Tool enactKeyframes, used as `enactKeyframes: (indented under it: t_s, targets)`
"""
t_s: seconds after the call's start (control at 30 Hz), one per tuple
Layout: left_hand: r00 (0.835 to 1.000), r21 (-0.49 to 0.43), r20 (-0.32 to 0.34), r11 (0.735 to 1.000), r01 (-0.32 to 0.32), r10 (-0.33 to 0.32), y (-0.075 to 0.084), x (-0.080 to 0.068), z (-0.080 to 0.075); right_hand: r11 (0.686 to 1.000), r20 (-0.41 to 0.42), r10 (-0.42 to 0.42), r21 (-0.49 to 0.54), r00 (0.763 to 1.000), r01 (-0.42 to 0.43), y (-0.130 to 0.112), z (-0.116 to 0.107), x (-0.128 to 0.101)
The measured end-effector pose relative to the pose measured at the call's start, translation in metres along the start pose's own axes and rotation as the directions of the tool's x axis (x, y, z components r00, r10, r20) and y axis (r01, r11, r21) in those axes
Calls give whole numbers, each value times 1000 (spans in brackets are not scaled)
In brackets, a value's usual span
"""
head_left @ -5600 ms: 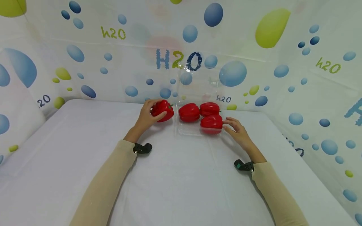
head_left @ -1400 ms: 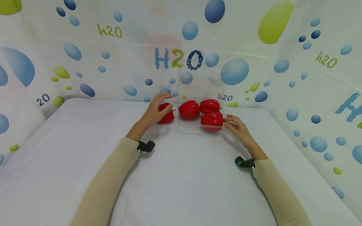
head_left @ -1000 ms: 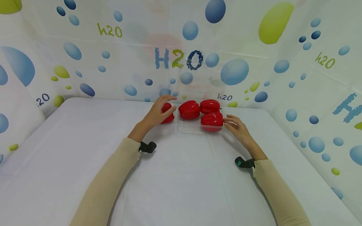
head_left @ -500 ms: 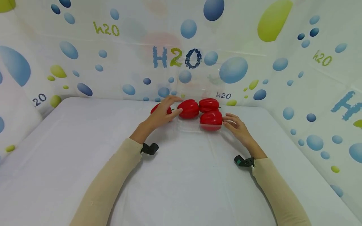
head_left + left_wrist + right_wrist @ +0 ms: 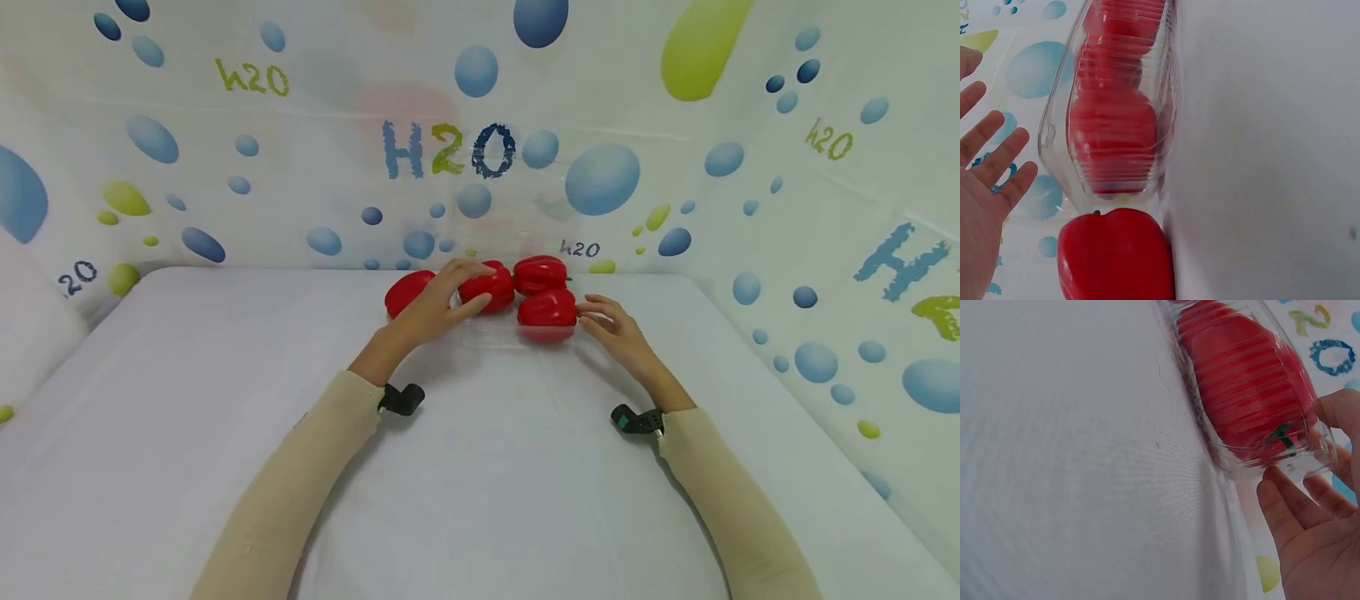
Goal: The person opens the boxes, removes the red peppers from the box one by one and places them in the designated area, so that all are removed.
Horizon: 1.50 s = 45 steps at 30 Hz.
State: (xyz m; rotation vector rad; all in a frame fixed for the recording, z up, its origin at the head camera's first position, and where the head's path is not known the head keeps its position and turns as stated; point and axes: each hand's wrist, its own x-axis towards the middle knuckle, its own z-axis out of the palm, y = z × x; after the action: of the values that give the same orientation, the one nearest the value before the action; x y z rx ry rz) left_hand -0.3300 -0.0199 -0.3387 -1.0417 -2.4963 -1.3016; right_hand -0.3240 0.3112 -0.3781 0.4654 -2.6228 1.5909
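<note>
A loose red bell pepper (image 5: pixel 407 292) lies on the table left of a clear plastic container (image 5: pixel 1054 134). Several more red bell peppers are in the container, among them one at its left (image 5: pixel 487 287), one at the back (image 5: pixel 541 274) and one at the front right (image 5: pixel 547 312). Spread fingers show on my left hand (image 5: pixel 429 312), which hangs over the gap between loose pepper and container and holds nothing; in the left wrist view it is apart from both. At the container's right end, my right hand (image 5: pixel 1316 544) pinches the rim, thumb outermost.
White cloth covers the table (image 5: pixel 487 467). Behind it rises a printed backdrop (image 5: pixel 337 167) with blue and green drops. The container's raised clear lid (image 5: pixel 525 200) stands faintly against the backdrop.
Several seconds ago my left hand held the loose pepper; it has let go and moved right, towards the container. The right hand stays at the container's end. The head view has shifted slightly.
</note>
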Motion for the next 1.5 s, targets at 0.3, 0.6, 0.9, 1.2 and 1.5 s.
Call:
enactKeyframes:
  t_s: [0.3, 0.6, 0.9, 1.2, 1.5]
  targets:
    - [999, -41, 20, 998, -39, 40, -1, 10, 11, 1000, 0, -3, 2, 1000, 3, 0, 3, 4]
    - [999, -48, 39, 999, -9, 11, 2, 21, 23, 1000, -7, 13, 21, 1000, -13, 3, 1, 2]
    - [999, -76, 46, 997, 5, -1, 7, 31, 34, 1000, -7, 14, 19, 1000, -14, 1, 0, 0]
    - [998, -73, 70, 997, 13, -8, 8, 38, 46, 1000, 9, -7, 23, 1000, 7, 1, -2, 1]
    - [991, -18, 111, 997, 72, -70, 11, 42, 55, 1000, 15, -15, 24, 1000, 14, 5, -4, 0]
